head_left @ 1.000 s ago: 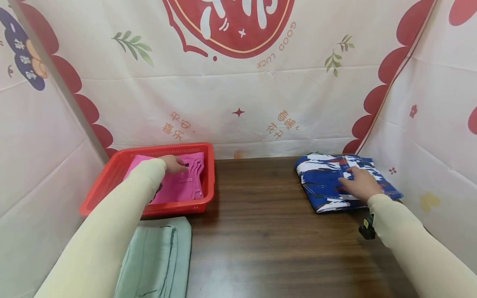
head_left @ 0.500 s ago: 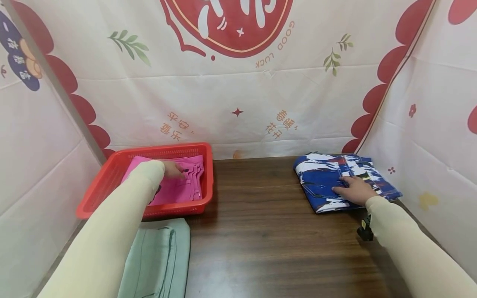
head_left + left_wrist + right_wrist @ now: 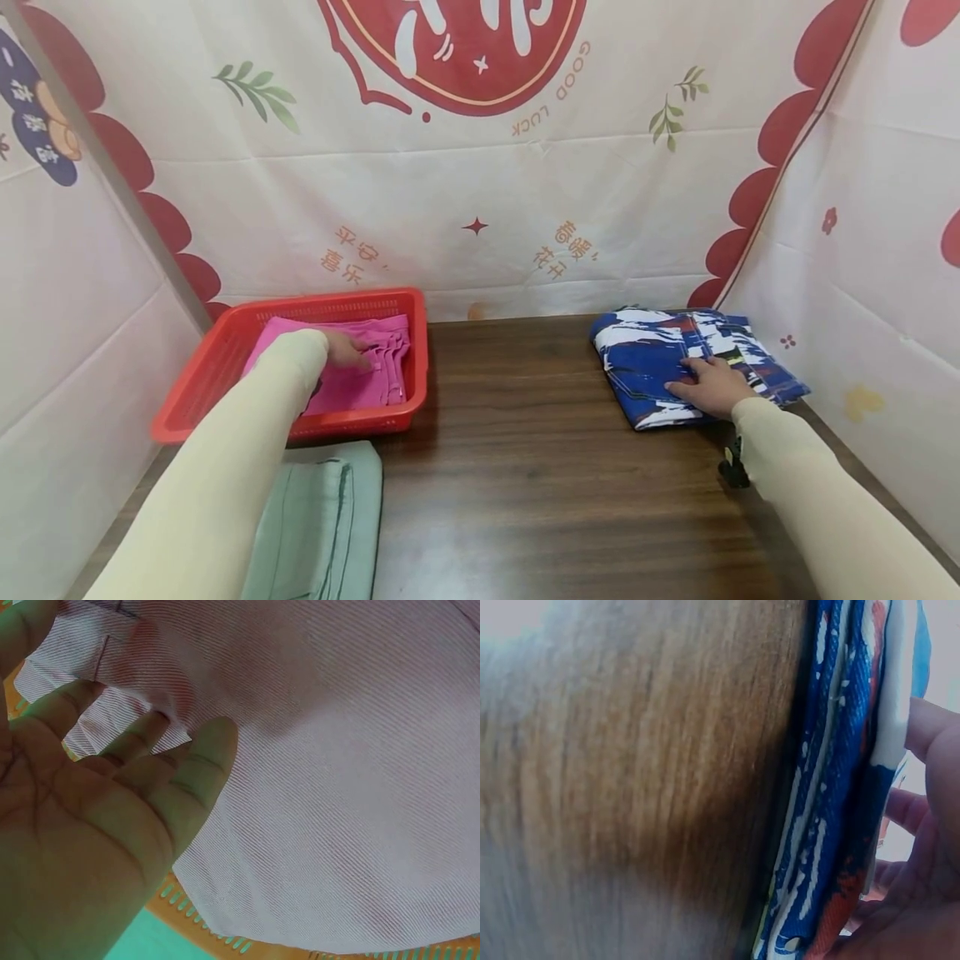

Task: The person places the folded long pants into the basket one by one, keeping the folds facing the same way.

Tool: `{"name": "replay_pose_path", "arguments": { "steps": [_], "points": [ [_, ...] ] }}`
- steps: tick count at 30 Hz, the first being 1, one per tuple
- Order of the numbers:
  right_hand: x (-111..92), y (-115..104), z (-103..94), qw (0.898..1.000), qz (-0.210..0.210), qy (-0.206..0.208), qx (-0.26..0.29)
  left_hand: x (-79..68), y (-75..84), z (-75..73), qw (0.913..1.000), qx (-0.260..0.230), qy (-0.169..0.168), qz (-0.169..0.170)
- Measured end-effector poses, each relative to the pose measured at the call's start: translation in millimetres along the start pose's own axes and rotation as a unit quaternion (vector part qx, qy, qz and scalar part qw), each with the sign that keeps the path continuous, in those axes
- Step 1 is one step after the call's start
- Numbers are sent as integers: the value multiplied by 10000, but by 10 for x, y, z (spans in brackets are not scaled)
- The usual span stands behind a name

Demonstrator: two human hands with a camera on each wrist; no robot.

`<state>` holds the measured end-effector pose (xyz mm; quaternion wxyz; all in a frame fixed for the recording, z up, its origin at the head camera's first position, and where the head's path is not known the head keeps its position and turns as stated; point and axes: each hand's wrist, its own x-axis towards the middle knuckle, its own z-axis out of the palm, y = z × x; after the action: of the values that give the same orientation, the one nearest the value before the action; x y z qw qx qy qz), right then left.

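1. Wood-grain counter [image 3: 510, 467] held red basket [image 3: 397, 418], pink garment [image 3: 352, 390] inside.
2. Your left hand [image 3: 343, 350], loose-fingered, touched it; right hand [image 3: 708, 387], spread, lay on blue-white garment [image 3: 648, 367].
3. Light pressure likely suited your folds.

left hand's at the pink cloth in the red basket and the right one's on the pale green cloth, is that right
The right hand is on the blue patterned cloth, not the pale green cloth, as the head view shows; the rest holds.
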<state>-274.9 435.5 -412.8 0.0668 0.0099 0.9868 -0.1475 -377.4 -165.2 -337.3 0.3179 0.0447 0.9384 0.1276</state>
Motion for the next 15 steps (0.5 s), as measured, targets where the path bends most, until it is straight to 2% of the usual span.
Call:
{"name": "replay_pose_path", "arguments": {
  "steps": [8, 11, 15],
  "points": [
    [3, -44, -26, 10000, 49, -15, -2, 13, 20, 48, 9979, -553, -22, -340],
    [30, -11, -12, 10000, 52, -29, -13, 41, 34, 67, 9972, -592, -35, -445],
    [68, 27, 12, 10000, 12, -34, -40, 65, 55, 85, 9946, -708, -21, -762]
  ]
}}
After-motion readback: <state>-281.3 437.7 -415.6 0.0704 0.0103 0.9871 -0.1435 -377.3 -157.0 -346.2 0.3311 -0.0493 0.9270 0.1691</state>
